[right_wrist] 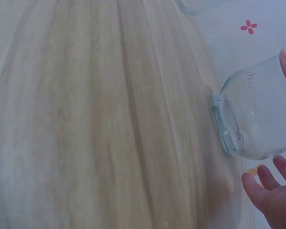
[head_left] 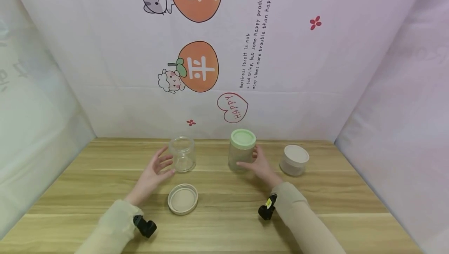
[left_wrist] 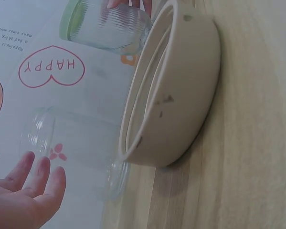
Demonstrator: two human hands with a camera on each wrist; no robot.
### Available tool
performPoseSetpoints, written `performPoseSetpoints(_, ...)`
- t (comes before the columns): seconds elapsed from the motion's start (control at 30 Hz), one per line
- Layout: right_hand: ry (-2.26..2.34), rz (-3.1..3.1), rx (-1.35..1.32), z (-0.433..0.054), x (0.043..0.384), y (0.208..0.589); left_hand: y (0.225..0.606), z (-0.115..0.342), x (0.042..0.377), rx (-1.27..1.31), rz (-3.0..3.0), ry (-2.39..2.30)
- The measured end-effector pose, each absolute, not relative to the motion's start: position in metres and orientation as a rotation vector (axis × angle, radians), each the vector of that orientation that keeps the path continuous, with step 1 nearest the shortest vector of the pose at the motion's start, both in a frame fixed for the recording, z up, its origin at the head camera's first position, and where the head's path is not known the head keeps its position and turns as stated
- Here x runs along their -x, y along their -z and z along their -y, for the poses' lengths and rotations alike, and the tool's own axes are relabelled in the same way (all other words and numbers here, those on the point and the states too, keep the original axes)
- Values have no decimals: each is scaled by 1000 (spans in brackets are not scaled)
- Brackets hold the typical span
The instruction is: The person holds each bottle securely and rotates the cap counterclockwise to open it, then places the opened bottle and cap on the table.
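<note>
Upright on the wooden table stands a clear glass jar (head_left: 182, 159) without a lid. Beside its left side is my left hand (head_left: 158, 170), fingers spread and relaxed, holding nothing. Nearer to me a beige round lid (head_left: 182, 199) lies with its hollow side up. A ribbed glass jar with a light green lid (head_left: 243, 148) stands at the middle back. My right hand (head_left: 260, 165) is around its right side, thumb in front and fingers behind. In the right wrist view the fingers (right_wrist: 257, 191) are spread beside the glass; whether they touch it I cannot tell.
A low jar with a white lid (head_left: 294, 160) stands to the right of my right hand. Behind the table (head_left: 228, 226) hangs a white printed cloth (head_left: 280, 102), close to the jars. More white cloth closes off both sides.
</note>
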State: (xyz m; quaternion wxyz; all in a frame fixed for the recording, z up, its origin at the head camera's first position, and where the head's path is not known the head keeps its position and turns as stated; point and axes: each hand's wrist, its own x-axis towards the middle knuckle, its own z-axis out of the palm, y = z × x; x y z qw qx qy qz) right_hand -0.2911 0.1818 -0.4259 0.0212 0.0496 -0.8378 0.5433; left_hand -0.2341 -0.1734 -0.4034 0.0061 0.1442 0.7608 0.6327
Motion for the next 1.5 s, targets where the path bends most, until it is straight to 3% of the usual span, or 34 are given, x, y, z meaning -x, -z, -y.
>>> performPoseSetpoints(0.63, -1688, 2361, -260, -162, 294, 435, 402, 156, 212, -557, -2389, -2067)
performPoseSetpoints(0.97, -1709, 2429, -176, -163, 296, 435, 403, 148, 204, -627, -2459, -2029)
performPoseSetpoints(1.5, -1621, 2505, -373, -169, 274, 421, 400, 131, 189, -746, -2559, -1981)
